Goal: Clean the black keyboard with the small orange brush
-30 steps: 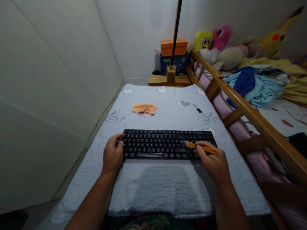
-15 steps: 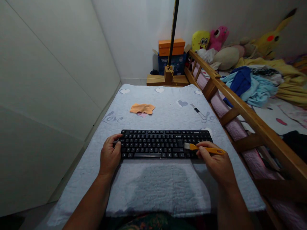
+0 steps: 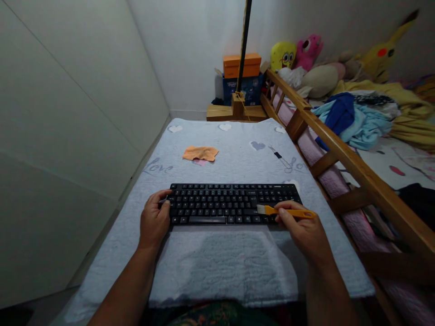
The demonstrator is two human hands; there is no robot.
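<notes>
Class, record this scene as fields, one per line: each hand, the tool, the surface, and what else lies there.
Left hand: grips the keyboard's left end
Right hand: holds a brush by its orange handle
Brush: bristles on the keys, right of middle
Surface: pale blanket with hearts
Also there: orange cloth beyond the keyboard

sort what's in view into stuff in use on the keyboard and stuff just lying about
In use: keyboard, held at its end by the left hand; orange brush in the right hand.
Lying about: orange cloth, small metal tool, boxes, plush toys, clothes.
</notes>
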